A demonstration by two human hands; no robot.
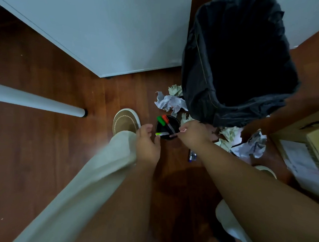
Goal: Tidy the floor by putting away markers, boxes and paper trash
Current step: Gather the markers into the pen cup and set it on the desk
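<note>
A black round pen cup (168, 128) stands on the wooden floor and holds a green-capped marker (161, 120), a red-capped marker (166, 119) and a light green marker (161, 134). My right hand (193, 132) is at the cup's right rim, pinching a pink marker (173, 135) whose tip is at the cup. My left hand (147, 144) rests against the cup's left side, fingers touching it. A blue marker (192, 155) lies on the floor under my right forearm. Crumpled paper balls (170, 102) lie around the bin.
A bin lined with a black bag (236, 65) stands right behind the cup. More crumpled paper (254, 145) lies to the right, beside cardboard boxes (314, 141). A white cabinet (104, 33) and a white table leg (36, 100) are to the left. My shoe (126, 121) is beside the cup.
</note>
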